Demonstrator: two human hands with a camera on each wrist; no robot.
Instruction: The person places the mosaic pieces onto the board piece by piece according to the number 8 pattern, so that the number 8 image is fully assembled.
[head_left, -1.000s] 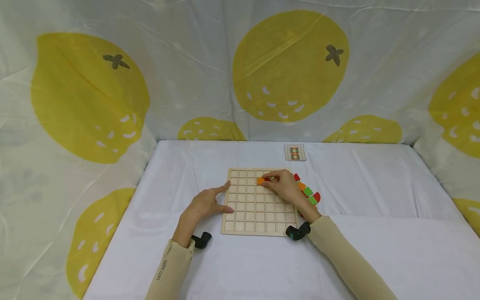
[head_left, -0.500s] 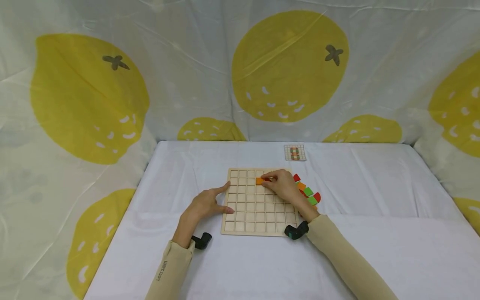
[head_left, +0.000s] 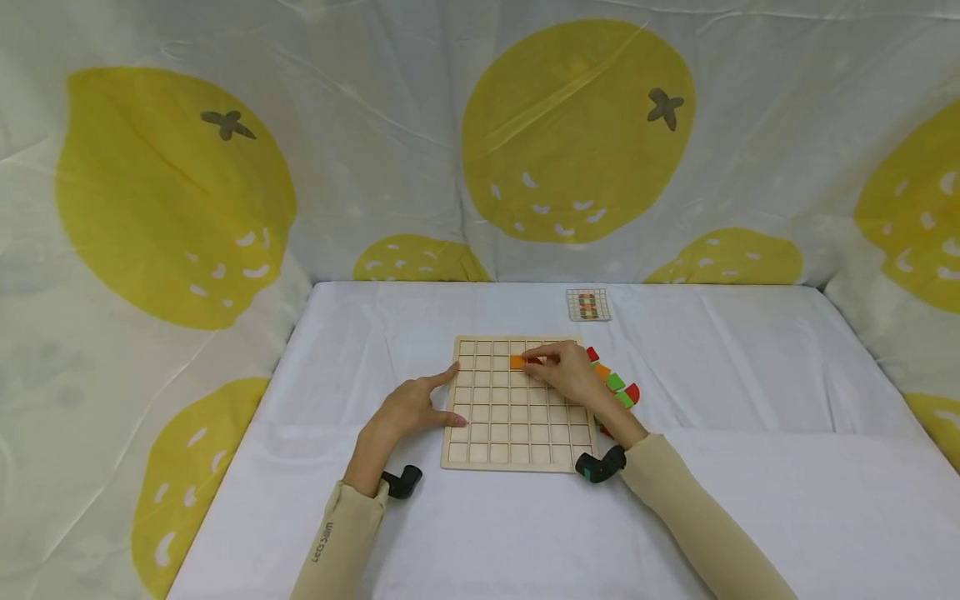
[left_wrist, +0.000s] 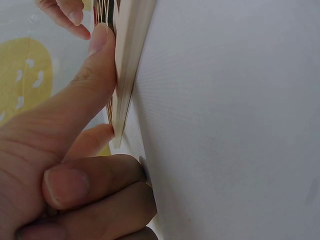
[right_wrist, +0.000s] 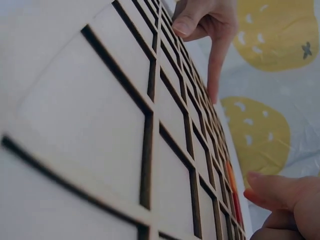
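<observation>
A wooden grid board (head_left: 499, 413) lies on the white-covered table. My left hand (head_left: 408, 407) rests at its left side, thumb and forefinger spread along the edge; the other fingers are curled beneath in the left wrist view. An orange tile (head_left: 517, 362) sits in a cell of the second row from the back. Beside it, a red tile (head_left: 534, 361) shows between the thumb and forefinger of my right hand (head_left: 567, 372), which pinches it low over the board. The right wrist view shows the orange and red pieces side by side, partly hidden by their low angle.
Several loose red, orange and green tiles (head_left: 617, 382) lie along the board's right edge, partly behind my right wrist. A small pattern card (head_left: 588, 305) lies behind the board. Lemon-printed cloth (head_left: 577, 133) encloses the table at back and sides.
The orange tile has shifted slightly left within its row. My right hand stays over the same spot with only small movements, and the left hand has kept its place.
</observation>
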